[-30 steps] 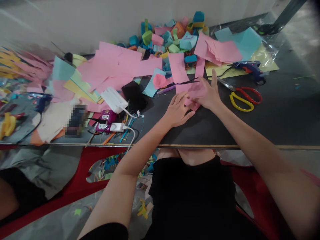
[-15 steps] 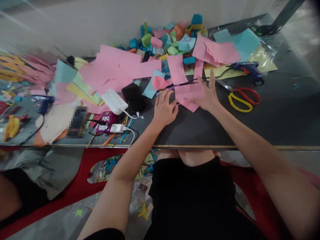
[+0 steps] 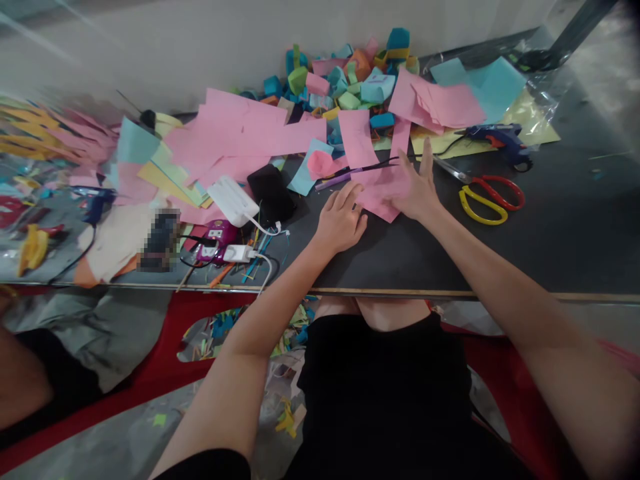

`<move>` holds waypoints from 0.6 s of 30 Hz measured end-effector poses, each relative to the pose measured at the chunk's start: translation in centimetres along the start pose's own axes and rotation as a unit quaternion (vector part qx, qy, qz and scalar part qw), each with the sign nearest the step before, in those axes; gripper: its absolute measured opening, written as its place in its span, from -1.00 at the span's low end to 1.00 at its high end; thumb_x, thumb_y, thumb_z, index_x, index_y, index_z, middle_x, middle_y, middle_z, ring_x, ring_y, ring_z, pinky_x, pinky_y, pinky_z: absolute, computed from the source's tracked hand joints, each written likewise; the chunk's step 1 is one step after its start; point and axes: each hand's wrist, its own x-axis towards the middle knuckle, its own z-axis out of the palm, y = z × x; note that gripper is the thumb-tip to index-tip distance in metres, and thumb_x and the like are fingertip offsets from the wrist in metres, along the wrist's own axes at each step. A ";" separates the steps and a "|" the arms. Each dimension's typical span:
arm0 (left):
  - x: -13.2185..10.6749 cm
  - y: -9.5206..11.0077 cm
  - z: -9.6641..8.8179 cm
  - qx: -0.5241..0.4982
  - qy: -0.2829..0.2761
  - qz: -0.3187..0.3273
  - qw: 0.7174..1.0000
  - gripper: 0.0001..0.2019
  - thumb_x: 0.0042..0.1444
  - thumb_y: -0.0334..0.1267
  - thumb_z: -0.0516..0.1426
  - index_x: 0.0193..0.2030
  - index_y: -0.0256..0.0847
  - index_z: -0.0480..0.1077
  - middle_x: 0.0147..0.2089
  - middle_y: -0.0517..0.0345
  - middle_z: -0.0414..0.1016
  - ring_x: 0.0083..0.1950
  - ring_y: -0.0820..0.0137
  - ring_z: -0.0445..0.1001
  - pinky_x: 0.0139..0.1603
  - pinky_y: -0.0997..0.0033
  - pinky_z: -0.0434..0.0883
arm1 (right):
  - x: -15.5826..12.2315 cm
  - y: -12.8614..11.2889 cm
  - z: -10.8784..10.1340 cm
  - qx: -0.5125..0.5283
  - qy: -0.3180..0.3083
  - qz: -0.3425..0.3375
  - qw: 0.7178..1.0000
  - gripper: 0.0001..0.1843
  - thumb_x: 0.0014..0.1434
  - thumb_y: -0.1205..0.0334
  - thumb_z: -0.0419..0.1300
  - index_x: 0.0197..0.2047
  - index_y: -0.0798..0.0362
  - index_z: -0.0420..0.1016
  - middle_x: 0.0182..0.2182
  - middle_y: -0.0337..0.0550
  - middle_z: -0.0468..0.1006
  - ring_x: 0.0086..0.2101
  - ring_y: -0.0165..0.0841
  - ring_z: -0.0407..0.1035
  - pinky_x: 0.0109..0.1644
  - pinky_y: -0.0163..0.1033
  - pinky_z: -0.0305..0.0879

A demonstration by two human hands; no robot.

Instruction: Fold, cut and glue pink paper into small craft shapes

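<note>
A pink paper sheet (image 3: 376, 191) lies flat on the dark table (image 3: 550, 227) in front of me. My left hand (image 3: 341, 222) rests palm down at the sheet's left edge, its fingers stretched onto the paper. My right hand (image 3: 419, 188) lies flat on the sheet's right side with the fingers spread. Neither hand grips anything. A thin black cord (image 3: 370, 164) runs across the table just beyond the sheet.
Yellow-and-red scissors (image 3: 487, 195) and a blue glue gun (image 3: 500, 139) lie to the right. Folded paper cubes (image 3: 345, 73) are heaped at the back. Loose pink sheets (image 3: 240, 133), a white power bank (image 3: 231, 200), a black phone (image 3: 271, 193) and a purple device (image 3: 215, 238) fill the left.
My left hand slid left off the sheet's middle to its left edge, then edged back right. The sheet now lies flatter. My right hand stays pressed on it.
</note>
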 end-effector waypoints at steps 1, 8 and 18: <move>0.0 0.1 -0.1 0.000 -0.004 0.007 1.000 -0.61 0.37 -0.16 -0.04 0.06 -0.29 0.52 0.45 -0.18 0.30 0.52 0.00 0.16 0.49 -0.13 0.17 | 0.1 0.1 0.1 -0.001 -0.002 0.002 1.000 0.32 -0.02 -0.28 0.39 0.58 -0.19 -0.29 0.56 0.00 -0.29 0.49 0.27 -0.39 0.44 0.48 -0.13; -0.2 1.0 -0.5 -0.011 -0.043 0.013 0.999 -0.60 0.36 -0.17 -0.04 0.12 -0.22 0.52 0.44 -0.08 0.33 0.52 0.03 0.18 0.52 -0.11 0.13 | 0.4 0.7 0.6 0.008 -0.003 -0.006 1.000 0.28 0.03 -0.36 0.32 0.58 -0.14 -0.29 0.55 0.08 -0.29 0.50 0.23 -0.39 0.44 0.44 -0.11; -0.4 0.8 0.0 0.004 0.027 -0.011 1.000 -0.53 0.43 -0.04 -0.11 0.01 -0.22 0.55 0.46 -0.07 0.29 0.53 0.04 0.16 0.46 -0.10 0.18 | -0.3 -0.8 -0.9 -0.018 -0.009 -0.008 1.000 0.32 -0.01 -0.21 0.39 0.59 -0.24 -0.35 0.57 -0.11 -0.27 0.50 0.24 -0.41 0.43 0.52 -0.16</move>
